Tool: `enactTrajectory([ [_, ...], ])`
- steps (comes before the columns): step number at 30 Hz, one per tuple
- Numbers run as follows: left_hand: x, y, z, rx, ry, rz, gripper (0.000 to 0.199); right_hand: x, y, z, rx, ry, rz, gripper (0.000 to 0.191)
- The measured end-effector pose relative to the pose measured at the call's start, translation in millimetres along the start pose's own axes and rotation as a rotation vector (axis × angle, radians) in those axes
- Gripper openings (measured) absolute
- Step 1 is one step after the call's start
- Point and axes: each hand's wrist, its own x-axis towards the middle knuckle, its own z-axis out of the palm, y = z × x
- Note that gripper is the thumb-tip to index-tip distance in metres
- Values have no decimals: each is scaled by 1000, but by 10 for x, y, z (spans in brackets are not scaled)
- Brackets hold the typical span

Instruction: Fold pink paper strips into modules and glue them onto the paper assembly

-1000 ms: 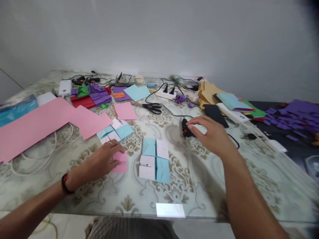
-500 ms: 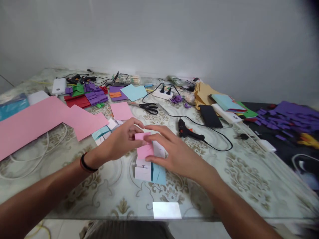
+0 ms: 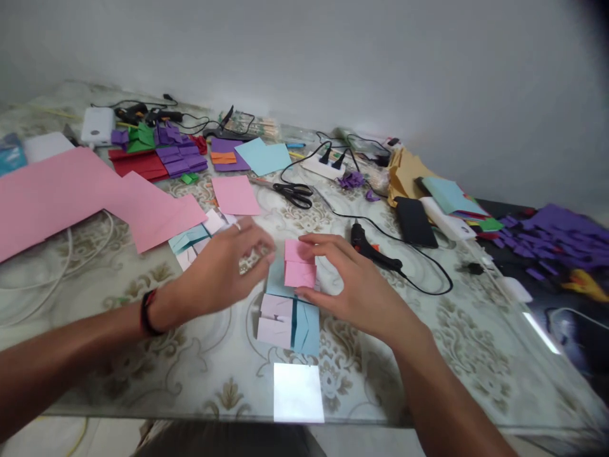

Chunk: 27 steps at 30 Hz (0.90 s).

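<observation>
A patterned table [image 3: 166, 381] spans the view. Along its left side runs a long pink sheet [image 3: 57, 193], with white cable loops in front of it. At the far right, a spread of purple strips [image 3: 561, 238] lies on a dark surface.

The right hand [image 3: 354, 289] reaches in, palm leftward, its fingers and thumb closed on the right side of a folded pink piece [image 3: 299, 276]. The left hand [image 3: 221, 270] hangs just left of that piece, apart from it; its thumb and forefinger bend toward each other with a gap between them, and nothing shows in their grasp.

Below the hands lies a light blue and white folded panel [image 3: 276, 325], its upper part mostly hidden. A 2nd panel [image 3: 188, 236] in the same colours is partly behind the left hand. Beyond the right hand, a black glue gun [image 3: 373, 249] lies on its side, its cord curving rightward. 2 overlapping light blue sheets [image 3: 264, 158] lie farther back, a flat pink square [image 3: 235, 195] nearer. Beside the sheets, a white power strip [image 3: 324, 166] carries 2 black plugs; black-handled scissors [image 3: 295, 195] rest in front of it.

The folded pink piece is above the panel's upper part; whether they touch, I cannot tell. Smallest are the left wrist's dark band [image 3: 147, 314] and a finger ring [image 3: 238, 226].
</observation>
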Motion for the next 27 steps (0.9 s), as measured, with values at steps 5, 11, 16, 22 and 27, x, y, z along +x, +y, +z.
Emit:
enactTrajectory([
  [5, -518, -23, 172, 163, -254, 268, 19, -26, 72, 144, -15, -52, 22, 36],
  [11, -663, -147, 411, 268, -306, 314, 26, -6, 48, 297, -76, -66, -10, 37],
  [16, -647, -157, 426, 269, -361, 321, 29, -12, 87, 365, -116, -64, -49, 37],
  [22, -634, -161, 437, 254, -383, 338, 33, -31, 111, 390, -150, -86, -73, 37],
  [27, -630, -163, 438, 244, -386, 327, 29, -35, 123, 396, -151, -93, -65, 36],
])
